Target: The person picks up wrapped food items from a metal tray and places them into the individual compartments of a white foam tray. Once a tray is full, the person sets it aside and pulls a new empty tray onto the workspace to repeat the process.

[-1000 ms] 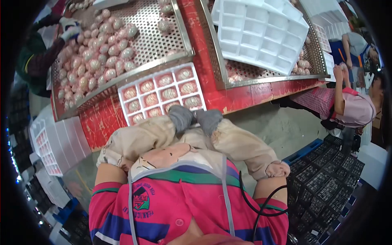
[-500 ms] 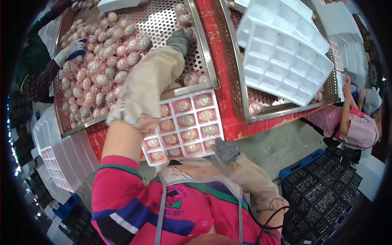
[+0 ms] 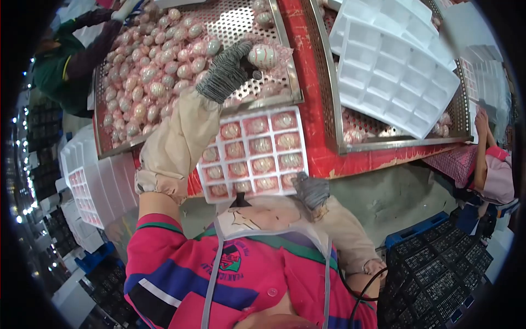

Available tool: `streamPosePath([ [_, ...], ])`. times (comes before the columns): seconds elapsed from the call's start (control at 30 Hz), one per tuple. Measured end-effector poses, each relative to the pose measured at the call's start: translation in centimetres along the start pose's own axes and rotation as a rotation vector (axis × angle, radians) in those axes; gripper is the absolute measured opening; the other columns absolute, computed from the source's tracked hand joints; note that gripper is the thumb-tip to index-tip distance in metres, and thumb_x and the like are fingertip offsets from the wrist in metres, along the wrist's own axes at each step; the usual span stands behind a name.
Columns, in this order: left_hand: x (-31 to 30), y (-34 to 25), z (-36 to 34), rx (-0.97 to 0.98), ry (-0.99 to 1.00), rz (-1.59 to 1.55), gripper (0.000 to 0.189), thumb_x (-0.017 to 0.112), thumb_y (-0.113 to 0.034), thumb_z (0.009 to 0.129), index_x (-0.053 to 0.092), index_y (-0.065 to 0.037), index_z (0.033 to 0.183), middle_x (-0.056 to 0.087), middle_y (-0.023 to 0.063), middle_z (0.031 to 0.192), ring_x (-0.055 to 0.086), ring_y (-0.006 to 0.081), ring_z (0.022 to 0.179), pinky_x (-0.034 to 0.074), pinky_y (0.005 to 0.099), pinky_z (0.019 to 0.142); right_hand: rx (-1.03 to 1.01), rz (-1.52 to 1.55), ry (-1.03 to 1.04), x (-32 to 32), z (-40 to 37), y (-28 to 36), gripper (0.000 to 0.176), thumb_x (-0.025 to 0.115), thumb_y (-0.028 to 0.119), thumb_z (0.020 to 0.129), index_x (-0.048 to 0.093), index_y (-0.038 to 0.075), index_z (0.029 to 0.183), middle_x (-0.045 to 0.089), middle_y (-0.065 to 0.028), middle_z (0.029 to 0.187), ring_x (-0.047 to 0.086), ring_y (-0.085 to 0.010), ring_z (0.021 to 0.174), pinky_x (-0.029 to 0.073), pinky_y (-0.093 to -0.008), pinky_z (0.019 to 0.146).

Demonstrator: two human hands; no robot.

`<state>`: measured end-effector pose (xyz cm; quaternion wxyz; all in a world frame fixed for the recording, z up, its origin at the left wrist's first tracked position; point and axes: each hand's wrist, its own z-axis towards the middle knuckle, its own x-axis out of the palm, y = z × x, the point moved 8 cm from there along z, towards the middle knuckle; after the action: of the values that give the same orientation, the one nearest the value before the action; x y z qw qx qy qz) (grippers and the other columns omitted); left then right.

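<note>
My left hand point(image 3: 233, 68), in a grey knitted glove, is closed on an egg point(image 3: 265, 56) wrapped in clear film with red markings. It holds this egg above the right side of a perforated metal bin point(image 3: 222, 24), where many more wrapped eggs point(image 3: 159, 71) lie heaped on the left. A white compartment tray point(image 3: 250, 152) with wrapped eggs in its cells rests at the bin's front edge, close to my body. My right hand point(image 3: 312, 192), also grey-gloved, grips the tray's near right corner; its fingertips are partly hidden.
White compartment trays point(image 3: 392, 82) lie stacked over a second metal bin point(image 3: 405, 143) to the right. A red table point(image 3: 323, 159) runs beneath both bins. A co-worker's sleeve point(image 3: 90, 55) reaches in at left, another person point(image 3: 496, 170) is at right. Black crates point(image 3: 427, 263) stand below.
My left hand has come up from among the eggs and now shows a wrapped egg in its fingers. My right hand stays at the tray's corner. The co-worker's arm at left has moved up.
</note>
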<state>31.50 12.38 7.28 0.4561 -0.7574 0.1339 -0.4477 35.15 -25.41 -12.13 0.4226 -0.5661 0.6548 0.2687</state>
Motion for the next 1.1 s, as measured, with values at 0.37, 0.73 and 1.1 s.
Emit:
streamPosePath([
  [0.37, 3.1, -1.3, -5.7, 0.201, -0.057, 0.173, 0.023, 0.057, -0.026, 0.086, 0.062, -0.004, 0.090, 0.063, 0.0022, 0.080, 0.058, 0.0133, 0.071, 0.047, 0.0261, 0.061, 0.055, 1.345, -0.356, -8.5, -6.5, -7.0, 0.022, 0.059, 0.017, 0.086, 0.064, 0.004, 0.103, 0.066, -0.0188, 0.091, 0.066, -0.0294, 0.082, 0.052, -0.0362, 0.073],
  [0.73, -10.1, -2.4, -2.5, 0.179, -0.679, 1.782, 0.050, 0.053, -0.035, 0.085, 0.051, -0.003, 0.123, 0.057, 0.0230, 0.113, 0.058, 0.0324, 0.100, 0.043, 0.0401, 0.085, -0.011, 1.032, -0.569, -3.1, -12.0, -8.7, 0.022, 0.059, 0.017, 0.086, 0.063, 0.003, 0.102, 0.065, -0.0158, 0.096, 0.064, -0.0292, 0.083, 0.051, -0.0347, 0.073],
  [1.1, 11.6, 1.0, -16.2, 0.749, -0.481, 1.642, 0.053, 0.064, -0.008, 0.081, 0.043, -0.003, 0.129, 0.048, 0.0188, 0.127, 0.046, 0.0356, 0.119, 0.038, 0.0414, 0.099, 0.229, 1.404, -0.807, -10.4, -8.8, -19.1, 0.025, 0.060, 0.018, 0.088, 0.061, 0.002, 0.106, 0.065, -0.0080, 0.087, 0.062, -0.0120, 0.076, 0.050, -0.0256, 0.065],
])
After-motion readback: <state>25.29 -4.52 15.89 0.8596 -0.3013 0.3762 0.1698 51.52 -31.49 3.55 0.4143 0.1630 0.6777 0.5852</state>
